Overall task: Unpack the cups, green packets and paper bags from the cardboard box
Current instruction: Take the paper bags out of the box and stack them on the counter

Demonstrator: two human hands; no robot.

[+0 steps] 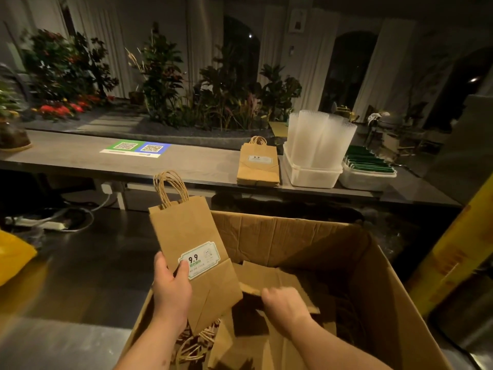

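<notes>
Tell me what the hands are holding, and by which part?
The left hand holds a paper bag by its lower left edge, thumb on the label. The right hand is down in the cardboard box, blurred; its hold cannot be told.

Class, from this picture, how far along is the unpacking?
Done: cups and green packets stand in tubs on the counter, beside stacked paper bags. In hand: the left hand holds one bag; the right hand reaches into the cardboard box. Left: more bags inside.

Plain brown paper bag (192, 252) with white, green-edged label (199, 260), brown cardboard box (306, 236), translucent white cups (320, 137), dark green packets (369, 162), green-and-blue QR sheet (136, 149)
</notes>
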